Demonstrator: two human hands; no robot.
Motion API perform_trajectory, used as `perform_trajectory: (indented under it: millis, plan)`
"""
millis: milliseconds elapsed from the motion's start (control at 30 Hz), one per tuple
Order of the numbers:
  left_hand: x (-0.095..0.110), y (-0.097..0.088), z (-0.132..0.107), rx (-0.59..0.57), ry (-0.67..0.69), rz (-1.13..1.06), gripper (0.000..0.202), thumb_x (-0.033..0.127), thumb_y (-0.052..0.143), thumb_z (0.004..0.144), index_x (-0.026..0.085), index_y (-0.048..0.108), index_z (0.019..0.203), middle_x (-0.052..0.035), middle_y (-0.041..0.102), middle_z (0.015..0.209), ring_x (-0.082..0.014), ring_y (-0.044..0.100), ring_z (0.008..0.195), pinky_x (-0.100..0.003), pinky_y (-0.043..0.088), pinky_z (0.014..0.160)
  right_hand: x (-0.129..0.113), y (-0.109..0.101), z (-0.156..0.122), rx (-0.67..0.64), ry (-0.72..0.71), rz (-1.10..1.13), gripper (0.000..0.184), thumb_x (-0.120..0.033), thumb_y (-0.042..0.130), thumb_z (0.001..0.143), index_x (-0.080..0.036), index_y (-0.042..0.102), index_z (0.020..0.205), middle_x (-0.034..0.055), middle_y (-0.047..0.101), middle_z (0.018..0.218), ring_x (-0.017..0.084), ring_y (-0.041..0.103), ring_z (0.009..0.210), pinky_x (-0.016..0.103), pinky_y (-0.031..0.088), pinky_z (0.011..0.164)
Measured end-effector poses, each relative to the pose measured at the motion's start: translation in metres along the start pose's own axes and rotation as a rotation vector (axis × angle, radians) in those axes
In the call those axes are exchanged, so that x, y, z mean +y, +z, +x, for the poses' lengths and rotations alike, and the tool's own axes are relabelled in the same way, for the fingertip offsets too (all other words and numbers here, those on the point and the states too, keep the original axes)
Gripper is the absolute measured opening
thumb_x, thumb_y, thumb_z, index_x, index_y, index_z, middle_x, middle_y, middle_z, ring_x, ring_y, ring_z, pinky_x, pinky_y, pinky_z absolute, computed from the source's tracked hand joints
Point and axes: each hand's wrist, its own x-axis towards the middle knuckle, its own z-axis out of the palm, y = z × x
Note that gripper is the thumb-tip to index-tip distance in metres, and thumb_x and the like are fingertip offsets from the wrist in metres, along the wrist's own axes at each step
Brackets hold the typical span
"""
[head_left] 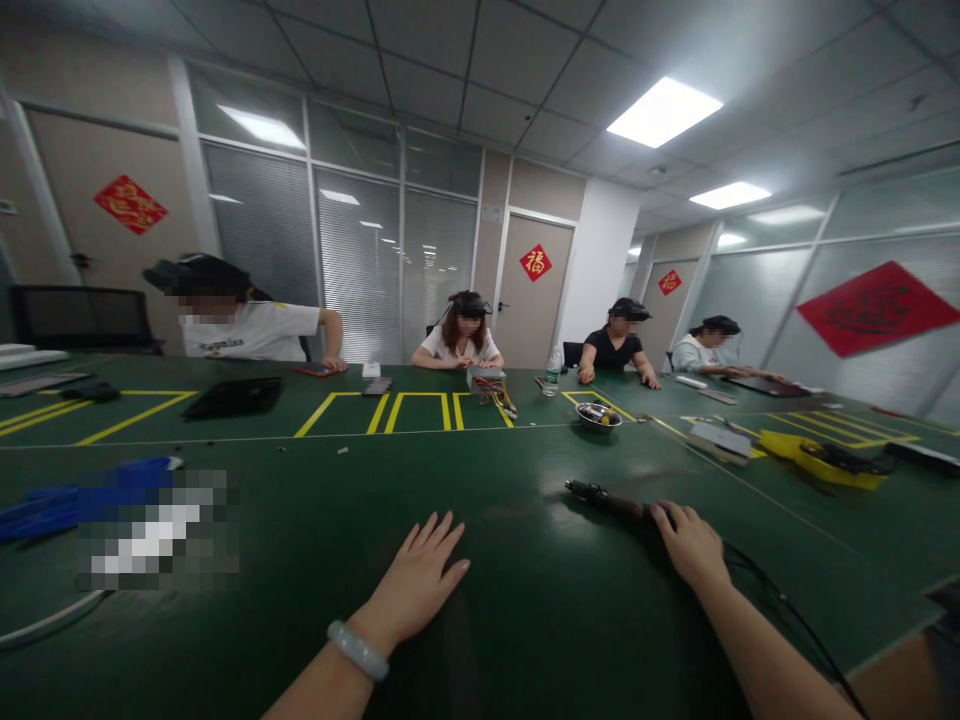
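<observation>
The right hand (690, 548) curled over a corded handheld tool (619, 503) at its ten o'clock, grip unclear; the left hand (420, 578) lay spread, empty. Handling the tool seemed the step; lifting called for keeping the cord (781, 598), at five o'clock, unsnagged. A metal bowl (598, 426) stood at the tool's twelve.

- Four o'clock: my right hand (688, 545) hides part of the dark tool (616, 500); its cable (781, 598) leaves by bottom edge.
- Eight o'clock: white cord (52, 628), cut by left edge.
- Past three: bowl (600, 428), contents too small to tell.
</observation>
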Motion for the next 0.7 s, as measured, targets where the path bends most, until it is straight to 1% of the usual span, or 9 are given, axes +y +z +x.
perform_trajectory:
  millis: [33, 100, 200, 300, 400, 467, 533, 633, 700]
  plan:
    - [0.000, 0.000, 0.000, -0.003, -0.004, 0.000, 0.065, 0.066, 0.021, 0.093, 0.033, 0.024, 0.149, 0.0016, 0.013, 0.157, -0.0275, 0.009, 0.144, -0.053, 0.011, 0.116, 0.003, -0.001, 0.002, -0.029, -0.009, 0.018, 0.062, -0.064, 0.021, 0.089, -0.027, 0.057, 0.123, 0.0089, 0.055, 0.124, 0.029, 0.053, 0.112, 0.046, 0.033, 0.099]
    - [0.001, -0.001, 0.000, -0.010, -0.012, 0.005, 0.066, 0.067, 0.020, 0.093, 0.032, 0.023, 0.149, 0.0016, 0.013, 0.157, -0.0275, 0.009, 0.144, -0.053, 0.011, 0.116, 0.002, -0.001, 0.003, -0.041, 0.000, 0.023, 0.060, -0.065, 0.023, 0.088, -0.027, 0.059, 0.119, 0.0087, 0.055, 0.120, 0.029, 0.054, 0.107, 0.045, 0.036, 0.095]
    - [0.004, -0.003, -0.001, -0.014, -0.016, 0.019, 0.066, 0.067, 0.019, 0.093, 0.031, 0.022, 0.149, 0.0012, 0.013, 0.157, -0.0275, 0.009, 0.144, -0.052, 0.011, 0.116, -0.004, -0.004, 0.001, -0.038, 0.002, 0.014, 0.061, -0.067, 0.029, 0.085, -0.027, 0.057, 0.121, 0.0097, 0.053, 0.119, 0.030, 0.052, 0.108, 0.046, 0.034, 0.096]
    - [0.006, -0.003, 0.000, 0.002, -0.013, 0.018, 0.066, 0.066, 0.019, 0.093, 0.031, 0.025, 0.148, 0.0001, 0.016, 0.156, -0.0284, 0.012, 0.144, -0.054, 0.013, 0.115, -0.010, -0.010, -0.007, -0.059, -0.033, 0.033, 0.062, -0.070, 0.035, 0.082, -0.028, 0.054, 0.124, 0.0089, 0.052, 0.121, 0.030, 0.051, 0.109, 0.046, 0.034, 0.095]
    - [0.005, -0.002, 0.003, 0.028, -0.024, 0.001, 0.064, 0.065, 0.020, 0.094, 0.030, 0.025, 0.148, -0.0016, 0.020, 0.155, -0.0291, 0.015, 0.143, -0.056, 0.016, 0.114, -0.026, -0.017, -0.016, -0.079, -0.074, 0.051, 0.061, -0.070, 0.039, 0.081, -0.028, 0.055, 0.122, 0.0084, 0.052, 0.119, 0.030, 0.051, 0.108, 0.046, 0.034, 0.092]
    - [0.005, -0.001, 0.006, 0.068, -0.033, -0.014, 0.063, 0.063, 0.021, 0.095, 0.030, 0.020, 0.150, -0.0032, 0.023, 0.155, -0.0290, 0.019, 0.143, -0.056, 0.019, 0.113, -0.046, -0.021, -0.025, -0.099, -0.120, 0.073, 0.057, -0.069, 0.041, 0.082, -0.028, 0.056, 0.120, 0.0081, 0.052, 0.118, 0.030, 0.051, 0.107, 0.046, 0.033, 0.092]
    - [0.005, -0.001, 0.009, 0.145, -0.021, -0.024, 0.062, 0.059, 0.023, 0.097, 0.031, 0.013, 0.151, -0.0039, 0.023, 0.155, -0.0285, 0.021, 0.142, -0.056, 0.021, 0.112, -0.075, -0.026, -0.037, -0.123, -0.194, 0.111, 0.053, -0.066, 0.042, 0.083, -0.028, 0.056, 0.118, 0.0073, 0.053, 0.116, 0.029, 0.050, 0.107, 0.046, 0.032, 0.094]
    - [0.010, -0.004, 0.011, 0.278, 0.030, -0.012, 0.061, 0.055, 0.027, 0.098, 0.032, 0.009, 0.151, -0.0014, 0.021, 0.156, -0.0266, 0.020, 0.143, -0.053, 0.021, 0.114, -0.131, -0.030, -0.062, -0.154, -0.326, 0.192, 0.046, -0.061, 0.045, 0.085, -0.029, 0.055, 0.117, 0.0061, 0.053, 0.115, 0.028, 0.049, 0.106, 0.044, 0.030, 0.094]
    - [0.014, -0.007, 0.010, 0.334, 0.076, 0.008, 0.059, 0.053, 0.029, 0.098, 0.033, 0.011, 0.151, 0.0010, 0.021, 0.156, -0.0246, 0.020, 0.143, -0.050, 0.020, 0.115, -0.171, -0.031, -0.081, -0.174, -0.417, 0.247, 0.046, -0.059, 0.053, 0.081, -0.029, 0.055, 0.116, 0.0057, 0.052, 0.115, 0.027, 0.047, 0.106, 0.043, 0.030, 0.094]
